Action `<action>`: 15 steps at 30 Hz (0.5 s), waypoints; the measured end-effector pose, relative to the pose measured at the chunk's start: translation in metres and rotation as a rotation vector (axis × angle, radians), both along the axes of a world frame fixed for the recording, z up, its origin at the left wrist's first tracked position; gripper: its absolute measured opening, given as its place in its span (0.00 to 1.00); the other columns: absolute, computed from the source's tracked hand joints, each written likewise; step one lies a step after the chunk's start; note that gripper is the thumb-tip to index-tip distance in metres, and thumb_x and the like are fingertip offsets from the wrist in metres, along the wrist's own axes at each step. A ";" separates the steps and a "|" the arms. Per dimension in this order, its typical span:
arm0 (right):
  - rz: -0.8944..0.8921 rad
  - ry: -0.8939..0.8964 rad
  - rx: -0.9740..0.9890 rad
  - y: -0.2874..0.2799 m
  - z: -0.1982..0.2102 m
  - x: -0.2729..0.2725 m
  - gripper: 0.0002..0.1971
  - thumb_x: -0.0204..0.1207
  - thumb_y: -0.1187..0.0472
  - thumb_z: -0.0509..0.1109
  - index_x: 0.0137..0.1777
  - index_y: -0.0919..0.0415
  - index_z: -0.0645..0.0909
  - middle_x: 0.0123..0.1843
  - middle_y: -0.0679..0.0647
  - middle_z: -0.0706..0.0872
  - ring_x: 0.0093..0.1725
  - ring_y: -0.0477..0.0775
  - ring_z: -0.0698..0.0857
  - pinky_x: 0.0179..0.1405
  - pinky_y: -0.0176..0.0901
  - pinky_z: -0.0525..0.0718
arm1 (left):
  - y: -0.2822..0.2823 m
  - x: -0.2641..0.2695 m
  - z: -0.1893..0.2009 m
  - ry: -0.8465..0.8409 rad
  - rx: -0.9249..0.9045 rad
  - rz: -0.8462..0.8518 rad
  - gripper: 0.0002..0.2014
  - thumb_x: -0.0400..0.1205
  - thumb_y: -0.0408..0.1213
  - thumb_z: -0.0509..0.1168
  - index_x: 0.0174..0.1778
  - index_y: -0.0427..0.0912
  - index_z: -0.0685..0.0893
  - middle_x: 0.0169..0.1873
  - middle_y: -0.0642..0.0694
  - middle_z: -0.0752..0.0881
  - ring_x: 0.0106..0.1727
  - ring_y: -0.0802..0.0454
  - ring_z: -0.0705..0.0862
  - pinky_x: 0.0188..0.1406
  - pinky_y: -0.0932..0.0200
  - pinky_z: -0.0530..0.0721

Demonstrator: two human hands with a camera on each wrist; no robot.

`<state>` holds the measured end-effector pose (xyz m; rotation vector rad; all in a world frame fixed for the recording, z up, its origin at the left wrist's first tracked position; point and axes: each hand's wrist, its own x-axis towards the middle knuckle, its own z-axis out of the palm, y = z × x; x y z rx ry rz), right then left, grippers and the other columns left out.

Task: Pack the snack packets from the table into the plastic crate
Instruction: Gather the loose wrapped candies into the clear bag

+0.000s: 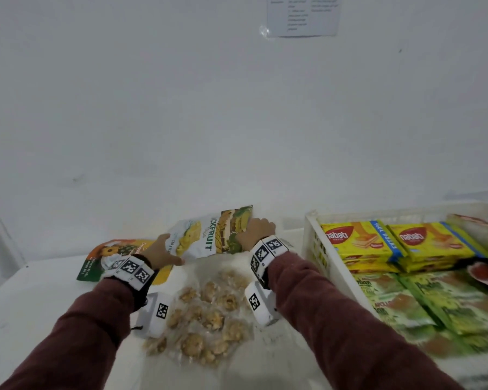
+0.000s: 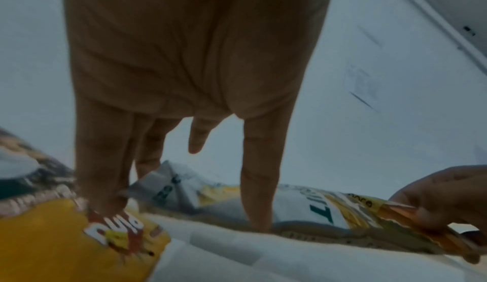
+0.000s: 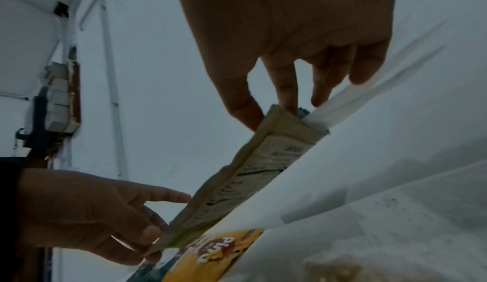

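Sleeves (image 1: 350, 319) flank the nut bag (image 1: 209, 319); beyond, right hand (image 1: 258, 232) pinches the packet (image 1: 197, 237) at its right end, left hand (image 1: 161, 250) its left corner, tilted off the table (image 1: 26, 319). Best swing it level into the crate (image 1: 312, 240)

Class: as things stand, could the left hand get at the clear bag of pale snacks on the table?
Probably yes, once freed. The left hand now holds one end of the jackfruit packet. The clear bag lies just nearer, between the forearms, and nothing seems to lie on it.
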<state>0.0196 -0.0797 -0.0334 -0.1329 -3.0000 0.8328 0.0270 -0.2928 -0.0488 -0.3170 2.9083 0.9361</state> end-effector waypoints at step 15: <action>0.512 -0.058 0.446 -0.102 0.003 0.122 0.30 0.68 0.46 0.74 0.70 0.50 0.73 0.72 0.55 0.63 0.70 0.61 0.63 0.65 0.54 0.64 | -0.125 0.105 0.006 -0.316 -0.196 -0.312 0.52 0.67 0.41 0.78 0.80 0.37 0.50 0.79 0.45 0.58 0.80 0.48 0.60 0.75 0.61 0.61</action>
